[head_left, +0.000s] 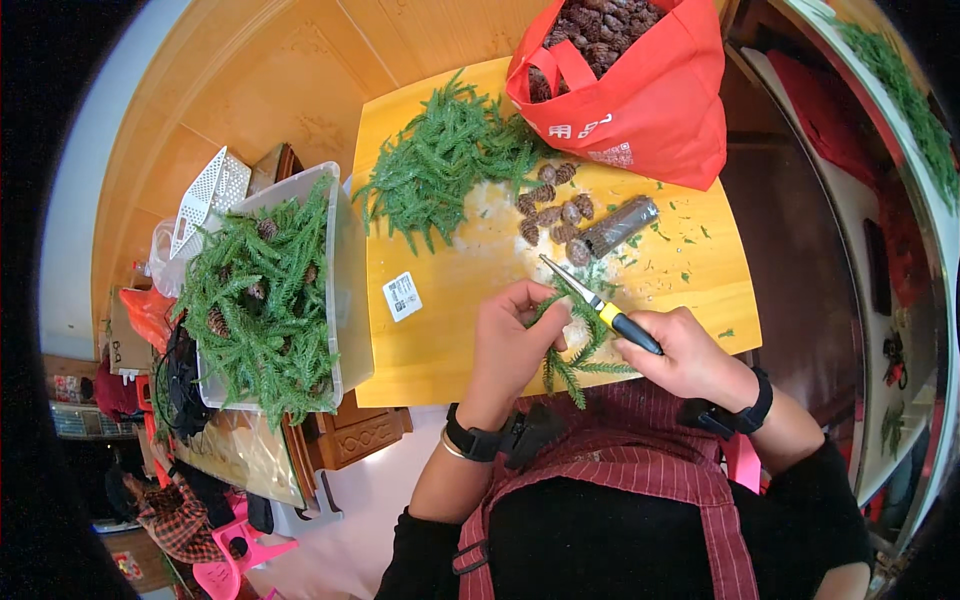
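Observation:
My left hand (520,335) is closed on an artificial pine sprig (566,372), close to the table's front edge. A pale round patch shows by the left thumb; I cannot make out what it is. In my right hand (680,350) are long-nose pliers (622,322) with yellow and black handles. Their metal jaws point up and to the left, over the sprig, and look closed. Just beyond lie several loose pine cones (548,215) and a bundle of dark thin wires (620,228). A heap of green pine sprigs (440,165) covers the table's far left.
A red bag (640,110) full of pine cones stands at the table's far right. Left of the yellow table (440,350) is a clear plastic bin (350,290) of sprigs with cones. A white label card (402,296) lies on the table. Another person (180,520) is at lower left.

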